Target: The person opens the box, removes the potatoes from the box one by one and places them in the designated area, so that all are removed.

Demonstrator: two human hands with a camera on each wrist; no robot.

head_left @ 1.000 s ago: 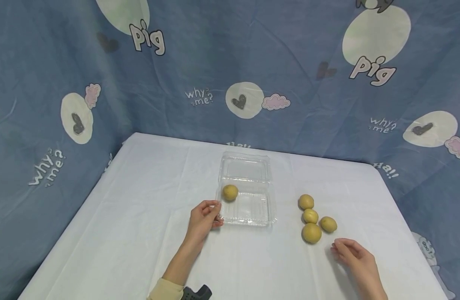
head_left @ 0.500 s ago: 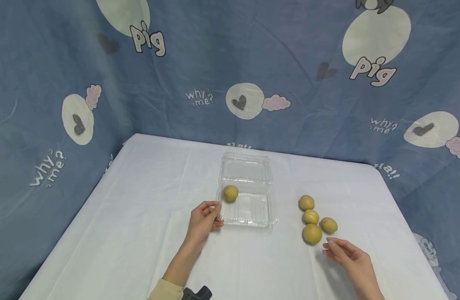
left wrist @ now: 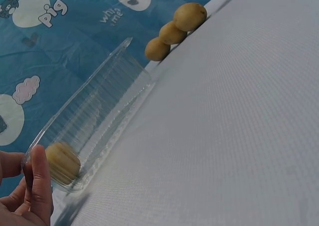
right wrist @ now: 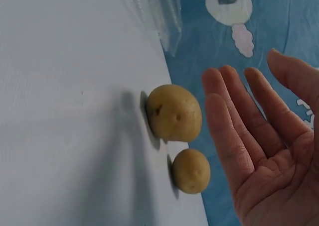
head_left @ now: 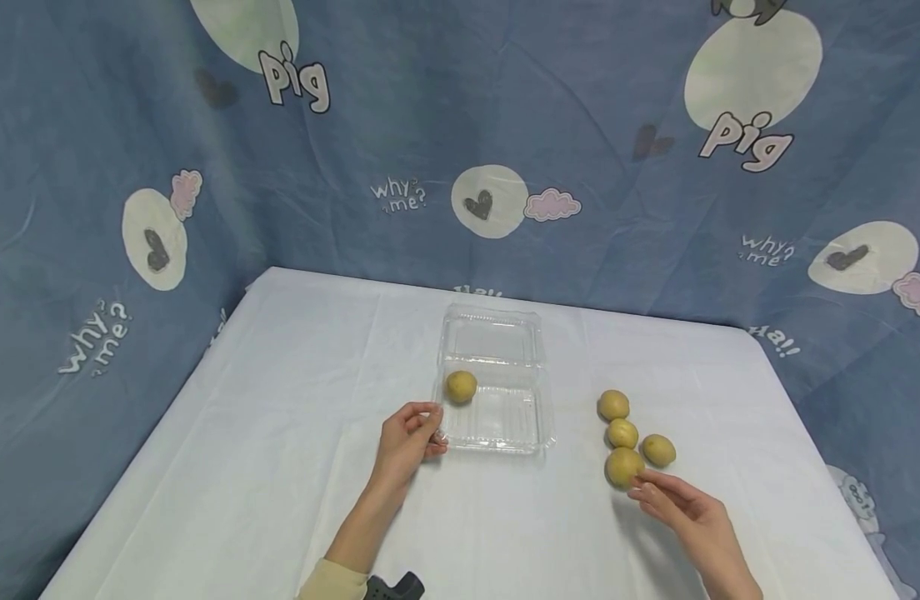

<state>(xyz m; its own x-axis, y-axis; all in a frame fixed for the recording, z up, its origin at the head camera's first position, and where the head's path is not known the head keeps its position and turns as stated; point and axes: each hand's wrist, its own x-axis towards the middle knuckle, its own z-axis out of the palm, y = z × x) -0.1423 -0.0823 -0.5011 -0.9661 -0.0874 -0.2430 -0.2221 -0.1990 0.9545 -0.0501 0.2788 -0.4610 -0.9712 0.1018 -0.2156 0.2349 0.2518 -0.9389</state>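
Observation:
A clear plastic clamshell box (head_left: 505, 418) lies with its lid (head_left: 492, 337) folded back. One potato (head_left: 461, 387) sits in the left part of its base. My left hand (head_left: 404, 442) pinches the box's left rim between thumb and fingers, as the left wrist view also shows. To the right, a large potato (head_left: 624, 468) is nearest my right hand (head_left: 688, 512). That hand holds nothing; its fingers are extended and apart in the right wrist view. Beyond the large potato lie a small potato (head_left: 622, 434), another potato (head_left: 613, 405), and one to the right (head_left: 658, 450).
A white cloth (head_left: 280, 467) covers the table. Behind it hangs a blue printed curtain (head_left: 340, 233), which also runs along the left and right sides. A dark strap (head_left: 394, 587) is on the left wrist, below a beige sleeve (head_left: 332, 581).
My right hand has moved left towards the large potato. The left hand stays on the box's rim, and the box and potatoes have not moved.

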